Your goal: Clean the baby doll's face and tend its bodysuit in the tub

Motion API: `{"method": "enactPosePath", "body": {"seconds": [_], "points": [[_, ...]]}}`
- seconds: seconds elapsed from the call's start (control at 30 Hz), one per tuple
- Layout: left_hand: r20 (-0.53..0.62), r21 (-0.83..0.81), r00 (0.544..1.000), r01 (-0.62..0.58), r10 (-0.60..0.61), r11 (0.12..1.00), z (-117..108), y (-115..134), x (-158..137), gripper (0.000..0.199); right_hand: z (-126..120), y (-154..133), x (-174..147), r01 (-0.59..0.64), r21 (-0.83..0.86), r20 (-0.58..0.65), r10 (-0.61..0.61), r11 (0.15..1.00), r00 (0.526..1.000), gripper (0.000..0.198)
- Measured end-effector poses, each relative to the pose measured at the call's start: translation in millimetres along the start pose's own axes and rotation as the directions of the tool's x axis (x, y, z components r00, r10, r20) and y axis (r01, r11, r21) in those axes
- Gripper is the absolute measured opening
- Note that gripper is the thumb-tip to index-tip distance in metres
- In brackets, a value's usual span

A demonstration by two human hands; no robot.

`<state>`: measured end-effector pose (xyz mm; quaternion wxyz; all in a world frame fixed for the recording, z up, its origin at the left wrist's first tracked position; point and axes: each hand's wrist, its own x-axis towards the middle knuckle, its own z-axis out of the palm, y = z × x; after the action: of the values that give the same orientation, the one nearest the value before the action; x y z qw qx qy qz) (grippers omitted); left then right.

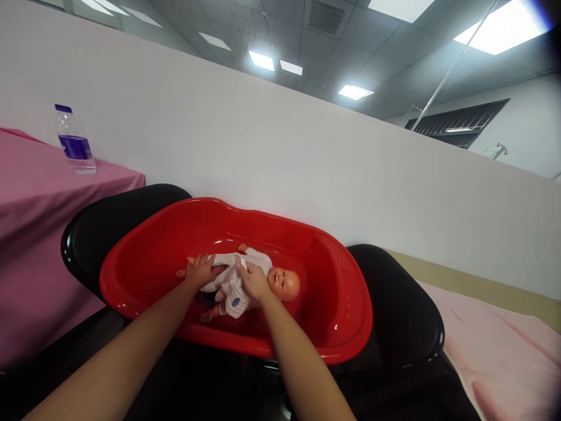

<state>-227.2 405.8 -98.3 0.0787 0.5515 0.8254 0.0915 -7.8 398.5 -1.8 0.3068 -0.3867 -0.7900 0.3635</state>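
Note:
A baby doll (284, 283) in light clothes lies on its back inside a red baby bath tub (346, 292), its head toward the right and its feet toward the left. My left hand (201, 272) is closed around the doll's lower legs. At the doll's front, my right hand (255, 280) grips the white and pale striped clothing (234, 292), thumb and fingers bent on the fabric. One doll arm reaches toward the tub's far side, the other toward the near side. My hands cover part of the doll's middle and legs.
Black rounded ledges (394, 304) flank the tub on both sides. A water bottle (76, 146) with a purple label stands on a pink-covered table (39, 175) at the left. A white partition (280, 152) rises behind the tub. Pale pink cloth (499, 345) lies at the right.

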Motion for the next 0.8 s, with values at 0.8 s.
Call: {"method": "enactPosePath", "body": {"seconds": [0.8], "points": [[-0.064, 0.078, 0.996, 0.073, -0.068, 0.994, -13.8, 3.0, -16.1, 0.06, 0.0, -0.1, -0.5, 0.019, -0.087, 0.045, -0.015, 0.996, 0.999, 0.042]]}}
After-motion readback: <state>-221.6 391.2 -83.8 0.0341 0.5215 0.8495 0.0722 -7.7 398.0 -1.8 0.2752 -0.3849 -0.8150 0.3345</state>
